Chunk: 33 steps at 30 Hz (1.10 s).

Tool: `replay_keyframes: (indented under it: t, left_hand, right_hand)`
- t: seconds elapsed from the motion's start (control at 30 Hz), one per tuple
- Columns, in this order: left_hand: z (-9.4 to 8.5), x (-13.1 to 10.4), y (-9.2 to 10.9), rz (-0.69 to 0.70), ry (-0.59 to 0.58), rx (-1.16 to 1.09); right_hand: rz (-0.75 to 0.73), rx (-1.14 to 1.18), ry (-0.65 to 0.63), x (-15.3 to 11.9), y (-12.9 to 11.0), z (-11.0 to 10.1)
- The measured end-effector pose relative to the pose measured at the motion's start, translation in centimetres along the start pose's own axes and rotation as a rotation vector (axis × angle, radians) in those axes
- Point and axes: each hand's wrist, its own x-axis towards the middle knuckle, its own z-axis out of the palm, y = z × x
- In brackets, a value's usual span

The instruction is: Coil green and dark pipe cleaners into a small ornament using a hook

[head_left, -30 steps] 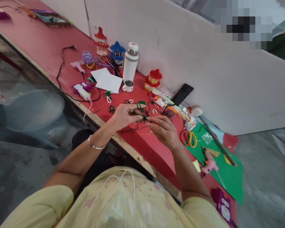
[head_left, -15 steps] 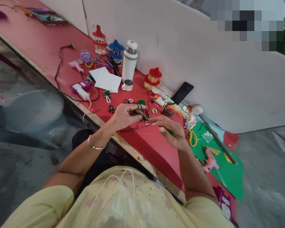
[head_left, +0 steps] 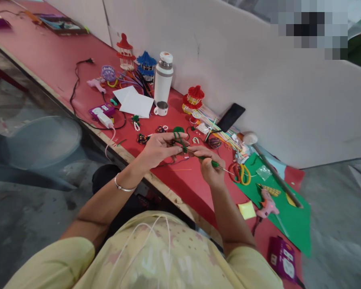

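Note:
Dark green yarn (head_left: 179, 139) loops over the fingers of my left hand (head_left: 161, 149), whose thumb and fingers pinch a small piece of green yarn work at their tips. My right hand (head_left: 209, 165) is closed round a thin hook tool with a green handle (head_left: 215, 163); its metal shaft sticks out behind toward the scissors (head_left: 244, 174). The tool's front end meets the yarn between my hands. Just beyond lies a green yarn coil (head_left: 178, 129). Dark beaded pieces (head_left: 142, 139) rest left of my left hand.
A white bottle (head_left: 163, 78) and metal cup (head_left: 161, 108) stand behind my hands. Paper sheets (head_left: 136, 104) and a purple box (head_left: 104, 110) are at left. On the right are a phone (head_left: 232, 117), a pink glue gun (head_left: 267, 204) and another purple box (head_left: 282, 257).
My right hand has shifted slightly left and turned, so more of the green handle and metal shaft shows. A yellow pad beside my right forearm has come into view. My left hand has barely moved.

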Motion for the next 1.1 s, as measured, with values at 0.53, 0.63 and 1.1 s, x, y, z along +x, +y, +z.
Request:
replay_keyframes:
  t: [0.53,0.63,1.1]
  left_hand:
    - [0.9,-0.4,0.2,0.116,0.132,0.226]
    - [1.1,-0.5,0.0,0.224,0.180,0.354]
    - [1.9,-1.0,-0.2,0.009,0.071,0.060]
  right_hand:
    - [0.036,-0.042,0.087,-0.2,0.1,0.4]
    - [0.014,-0.047,0.120,-0.3,0.1,0.6]
    - [-0.192,-0.340,0.075,-0.4,-0.4,1.0]
